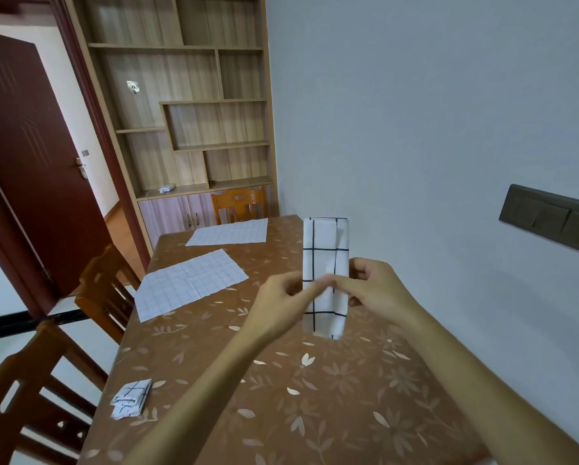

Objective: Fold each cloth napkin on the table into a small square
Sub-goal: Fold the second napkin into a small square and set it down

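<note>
Napkin (325, 260), folded into a long strip, hangs above the desk (315, 380), pinched mid-length between left hand (281, 303) and right hand (377, 290).

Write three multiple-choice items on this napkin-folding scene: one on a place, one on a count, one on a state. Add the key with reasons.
1. Where does the small folded napkin lie on the table?
A. Near edge, on the left
B. Far end, by the wall
C. Under the right hand

2. How many napkins lie spread flat, unfolded?
A. One
B. Two
C. Four

3. What state is the napkin in the hands in?
A. Crumpled into a ball
B. Fully open
C. Folded into a long narrow strip

Key: 1 A, it sits by the near left table edge. 2 B, the nearer flat napkin and the farther flat napkin lie open. 3 C, the strip napkin is long and narrow, in the grip of the left hand and right hand at its middle.
</note>
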Motion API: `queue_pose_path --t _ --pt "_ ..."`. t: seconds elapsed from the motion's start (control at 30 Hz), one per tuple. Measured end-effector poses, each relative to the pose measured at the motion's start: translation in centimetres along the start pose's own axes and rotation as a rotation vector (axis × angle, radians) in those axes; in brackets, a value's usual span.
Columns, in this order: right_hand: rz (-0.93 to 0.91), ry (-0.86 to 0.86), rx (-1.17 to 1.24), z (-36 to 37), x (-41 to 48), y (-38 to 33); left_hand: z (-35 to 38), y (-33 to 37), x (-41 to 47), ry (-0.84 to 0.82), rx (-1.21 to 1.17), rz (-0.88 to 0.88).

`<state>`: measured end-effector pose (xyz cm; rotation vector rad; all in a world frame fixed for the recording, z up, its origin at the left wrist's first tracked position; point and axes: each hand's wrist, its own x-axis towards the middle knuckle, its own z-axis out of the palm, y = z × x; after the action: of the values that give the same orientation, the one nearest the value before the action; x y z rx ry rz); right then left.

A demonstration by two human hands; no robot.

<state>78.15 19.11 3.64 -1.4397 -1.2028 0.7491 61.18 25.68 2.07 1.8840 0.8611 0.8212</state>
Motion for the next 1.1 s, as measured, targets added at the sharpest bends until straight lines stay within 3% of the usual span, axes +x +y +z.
queue_pose_path --t 0.2,0.33,0.5,0.73,0.83,1.0,1.1 --pt "-0.022 -0.069 0.103 -0.1 -0.2 0.2 -2.9 0.9 0.3 -0.057 -0.166 0.051" --pt "-0.016 -0.112 0.309 0.1 -0.2 0.5 -3.3 0.5 0.3 -0.082 -0.341 0.011" --pt "-0.005 -0.154 0.36 0.4 -0.2 1.4 -2.7 -0.9 0.1 -0.181 -0.55 -0.007" --pt "0.118 -0.114 0.395 0.9 -0.4 3.7 -1.4 -2.9 0.2 -0.136 -0.527 -0.058" --pt "0.147 -0.03 0.22 1.1 -0.2 5.6 -0.6 -4.3 0.0 -0.063 -0.407 -0.036" --pt "0.316 -0.229 0.055 1.8 -0.5 8.2 0.6 -7.4 0.1 -0.059 -0.292 -0.043" --pt "0.36 -0.193 0.098 2.0 -0.6 10.2 1.9 -9.3 0.3 -0.004 -0.316 -0.096"
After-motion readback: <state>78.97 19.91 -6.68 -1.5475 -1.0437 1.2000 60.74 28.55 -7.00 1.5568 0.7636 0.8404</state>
